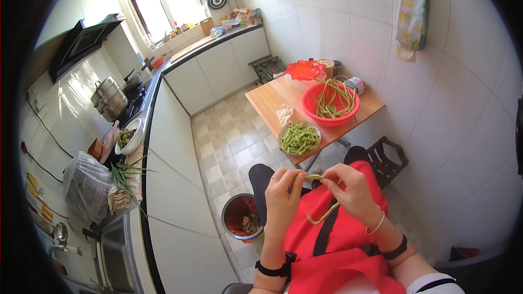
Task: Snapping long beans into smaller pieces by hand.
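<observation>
Above my lap, my left hand and my right hand both pinch one long green bean. A short stretch of it spans the gap between my fingertips, and its tail hangs below my right hand over the red apron. On the small wooden table ahead, a round dish holds a heap of short cut bean pieces. Behind it to the right, a red basin contains several long whole beans.
A bin with scraps stands on the floor by my left knee. The wooden table also carries a red petal-edged bowl and crumpled tissue. Along the left counter are a sink, spring onions and a steamer pot.
</observation>
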### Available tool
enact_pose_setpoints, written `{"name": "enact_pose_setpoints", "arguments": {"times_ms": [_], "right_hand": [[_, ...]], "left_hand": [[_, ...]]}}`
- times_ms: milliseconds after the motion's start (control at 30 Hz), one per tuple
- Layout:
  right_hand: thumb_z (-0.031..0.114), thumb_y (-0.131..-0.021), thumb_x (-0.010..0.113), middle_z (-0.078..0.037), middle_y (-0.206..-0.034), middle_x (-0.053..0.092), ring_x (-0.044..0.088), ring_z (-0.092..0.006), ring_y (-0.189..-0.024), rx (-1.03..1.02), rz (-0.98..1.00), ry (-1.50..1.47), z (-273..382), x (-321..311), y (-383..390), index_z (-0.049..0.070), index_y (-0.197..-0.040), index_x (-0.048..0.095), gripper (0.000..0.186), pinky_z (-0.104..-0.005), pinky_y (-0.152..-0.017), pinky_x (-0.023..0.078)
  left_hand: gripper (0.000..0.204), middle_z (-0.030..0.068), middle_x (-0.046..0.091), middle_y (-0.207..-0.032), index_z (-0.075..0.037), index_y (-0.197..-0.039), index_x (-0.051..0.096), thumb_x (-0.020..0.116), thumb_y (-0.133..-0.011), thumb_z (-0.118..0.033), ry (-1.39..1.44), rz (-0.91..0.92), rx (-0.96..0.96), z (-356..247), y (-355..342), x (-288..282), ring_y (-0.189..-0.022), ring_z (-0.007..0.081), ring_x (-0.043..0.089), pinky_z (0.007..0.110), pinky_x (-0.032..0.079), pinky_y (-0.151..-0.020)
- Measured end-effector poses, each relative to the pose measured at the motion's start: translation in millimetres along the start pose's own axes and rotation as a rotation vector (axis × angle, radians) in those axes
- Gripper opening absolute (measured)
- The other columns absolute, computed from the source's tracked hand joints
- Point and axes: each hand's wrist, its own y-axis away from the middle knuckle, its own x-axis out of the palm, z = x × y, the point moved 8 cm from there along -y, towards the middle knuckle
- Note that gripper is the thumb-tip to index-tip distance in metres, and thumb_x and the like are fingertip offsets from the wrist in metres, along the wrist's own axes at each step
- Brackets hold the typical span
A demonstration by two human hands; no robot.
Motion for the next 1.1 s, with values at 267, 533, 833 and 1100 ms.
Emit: {"name": "enact_pose_setpoints", "arguments": {"times_ms": [267,533,833,1100], "right_hand": [[0.008,-0.084,0.068,-0.011,-0.083,0.062,0.063,-0.0308,-0.075,-0.077,-0.007,0.12,9.7,-3.8,-2.5,0.005,-0.089,0.061,0.009,-0.0385,-0.063,0.05],[0.009,-0.086,0.066,-0.012,-0.086,0.063,0.064,-0.0338,-0.076,-0.019,0.073,0.044,6.3,4.0,1.9,0.004,-0.093,0.061,0.01,-0.0396,-0.063,0.051],[0.008,-0.086,0.065,-0.013,-0.084,0.062,0.063,-0.0332,-0.075,-0.058,0.103,0.079,12.7,4.4,3.2,0.003,-0.09,0.06,0.008,-0.0394,-0.064,0.051],[0.008,-0.084,0.062,-0.011,-0.08,0.058,0.061,-0.0313,-0.07,-0.155,0.111,0.277,21.1,6.9,5.2,0.004,-0.085,0.06,0.005,-0.0402,-0.059,0.05]], "left_hand": [[0.013,0.0146,0.063,-0.091,-0.002,-0.102,0.066,0.061,-0.091,-0.008,-0.15,0.253,0.13,-21.3,-0.1,16.1,-0.081,0.0323,0.06,0.036,0.048,-0.071],[0.011,0.017,0.059,-0.093,0.0,-0.102,0.059,0.056,-0.094,-0.006,-0.098,0.34,0.138,-20.3,6.9,21.3,-0.089,0.0366,0.059,0.041,0.048,-0.077],[0.012,0.0175,0.057,-0.093,0.001,-0.101,0.056,0.052,-0.096,-0.009,-0.096,0.375,0.102,-19.4,11.3,23.0,-0.088,0.0372,0.058,0.041,0.047,-0.077],[0.01,0.0174,0.059,-0.085,0.0,-0.09,0.055,0.055,-0.091,-0.01,-0.213,0.382,0.122,-21.6,11.0,30.3,-0.079,0.0359,0.06,0.042,0.047,-0.068]]}}
